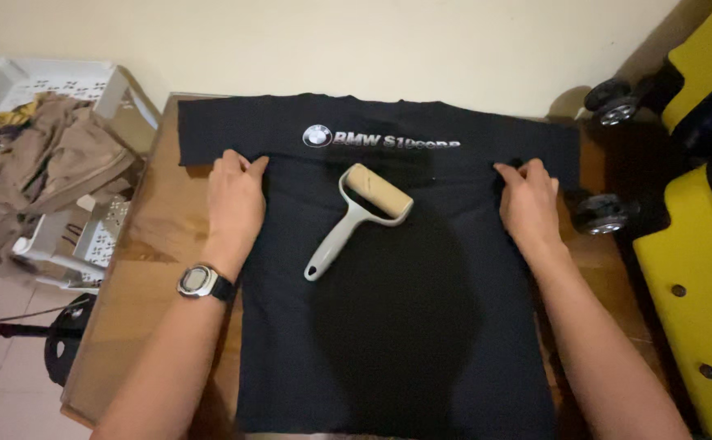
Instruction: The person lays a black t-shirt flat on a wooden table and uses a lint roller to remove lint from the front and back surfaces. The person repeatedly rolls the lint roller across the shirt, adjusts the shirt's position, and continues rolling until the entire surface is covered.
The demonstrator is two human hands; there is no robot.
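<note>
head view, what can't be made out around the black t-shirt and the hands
- Black t-shirt: hem cut off by the bottom edge.
- Wooden table: mostly hidden under the shirt.
- Right hand: fingers bunched in the dark cloth, grip unclear.
- Yellow suitcase: cut off at the right edge.
</note>
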